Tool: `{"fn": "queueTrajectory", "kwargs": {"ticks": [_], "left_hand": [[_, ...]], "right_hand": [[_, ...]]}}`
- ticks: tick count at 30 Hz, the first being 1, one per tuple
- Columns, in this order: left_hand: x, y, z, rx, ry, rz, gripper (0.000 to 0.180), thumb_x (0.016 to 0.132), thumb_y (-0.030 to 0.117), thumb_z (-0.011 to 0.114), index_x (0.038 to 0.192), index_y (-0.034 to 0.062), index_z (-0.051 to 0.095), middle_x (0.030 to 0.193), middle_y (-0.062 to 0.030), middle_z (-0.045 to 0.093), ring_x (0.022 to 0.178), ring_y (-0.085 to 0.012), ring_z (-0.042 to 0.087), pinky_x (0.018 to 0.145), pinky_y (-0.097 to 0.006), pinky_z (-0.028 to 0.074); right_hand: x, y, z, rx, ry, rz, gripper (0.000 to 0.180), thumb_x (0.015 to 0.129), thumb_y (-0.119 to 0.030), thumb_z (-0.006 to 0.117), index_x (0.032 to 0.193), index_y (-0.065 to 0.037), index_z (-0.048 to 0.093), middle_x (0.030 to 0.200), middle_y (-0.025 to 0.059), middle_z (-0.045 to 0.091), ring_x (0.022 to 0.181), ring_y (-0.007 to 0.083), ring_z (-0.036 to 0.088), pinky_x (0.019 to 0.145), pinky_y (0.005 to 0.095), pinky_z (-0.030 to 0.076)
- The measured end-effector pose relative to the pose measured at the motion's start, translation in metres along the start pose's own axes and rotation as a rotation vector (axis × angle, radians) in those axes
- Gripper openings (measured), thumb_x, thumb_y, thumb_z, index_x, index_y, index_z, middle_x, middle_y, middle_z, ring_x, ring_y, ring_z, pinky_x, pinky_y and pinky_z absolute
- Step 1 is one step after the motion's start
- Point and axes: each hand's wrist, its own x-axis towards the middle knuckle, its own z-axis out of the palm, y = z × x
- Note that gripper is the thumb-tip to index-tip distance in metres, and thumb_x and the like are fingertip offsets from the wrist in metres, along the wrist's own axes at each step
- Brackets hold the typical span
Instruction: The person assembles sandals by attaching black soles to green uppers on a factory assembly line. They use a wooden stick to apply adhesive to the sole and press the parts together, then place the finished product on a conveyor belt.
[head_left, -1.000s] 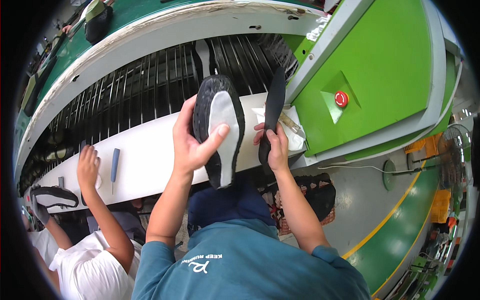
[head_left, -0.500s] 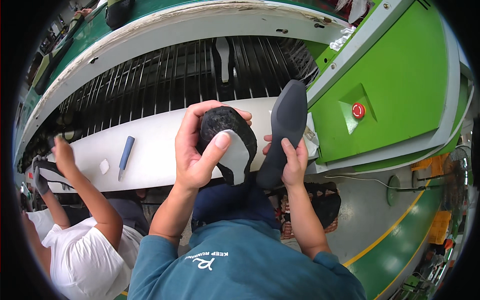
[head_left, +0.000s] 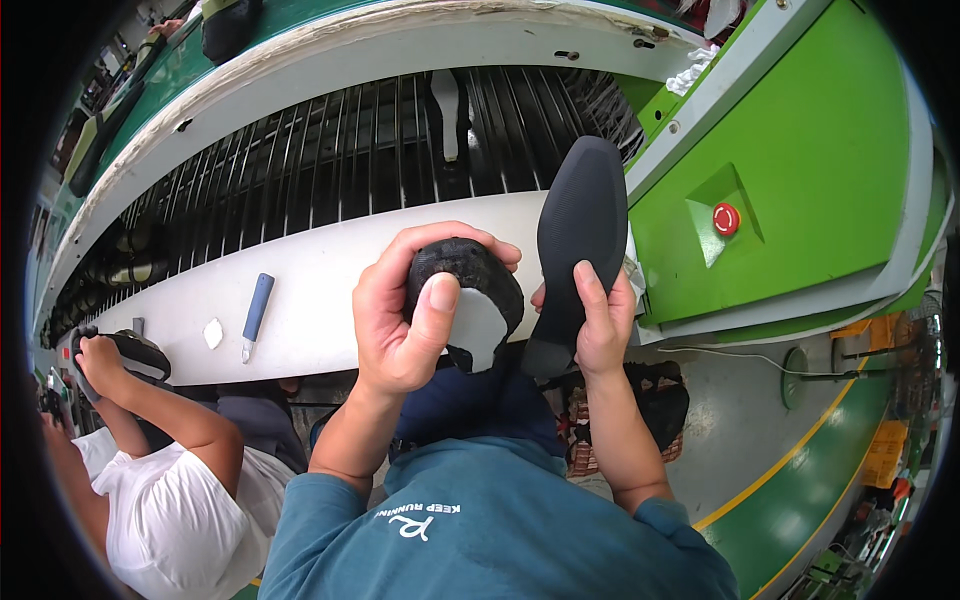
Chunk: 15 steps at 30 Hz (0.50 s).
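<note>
My left hand is wrapped round a black shoe upper, with the thumb pressed on its underside. A pale grey-white patch covers the middle of that underside, and its far end is rounded and dark. To the right, my right hand grips a black shoe sole by its narrower part, thumb on the face toward me. The sole stands upright, its broad end pointing away and its fine-textured face showing. A small gap separates sole and upper. Both are held above the near edge of the white work surface.
A blue-handled knife and a white scrap lie to the left. Beyond runs a roller conveyor bearing another shoe upper. At right stands a green machine housing with a red button. A co-worker handles a dark shoe at far left.
The sole has risen slightly and turned to show more of its textured face. The upper has tipped a little in my left hand. The co-worker's raised hand has come down to the shoe.
</note>
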Motion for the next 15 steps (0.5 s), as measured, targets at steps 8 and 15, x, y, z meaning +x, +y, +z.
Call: {"fn": "queueTrajectory", "kwargs": {"ticks": [8, 15], "left_hand": [[-0.001, 0.001, 0.007, 0.017, 0.0, 0.03, 0.048, 0.108, 0.036, 0.059, 0.124, -0.0089, 0.061, 0.109, -0.0249, 0.075, 0.102, -0.0316, 0.076, 0.092, -0.044, 0.062], [0.002, 0.009, -0.002, -0.254, -0.056, -0.193, 0.056, 0.108, 0.043, 0.051, 0.121, -0.0088, 0.066, 0.103, -0.0229, 0.076, 0.1, -0.028, 0.076, 0.092, -0.039, 0.061]], "right_hand": [[0.021, 0.016, -0.005, -0.112, 0.032, -0.008, 0.033, 0.109, -0.016, 0.065, 0.137, 0.002, 0.064, 0.122, 0.0049, 0.071, 0.111, 0.0113, 0.064, 0.1, 0.029, 0.05], [0.011, -0.009, 0.005, -0.07, -0.014, -0.075, 0.033, 0.107, -0.014, 0.067, 0.136, 0.002, 0.066, 0.121, 0.0039, 0.072, 0.104, 0.0074, 0.063, 0.094, 0.0259, 0.05]]}}
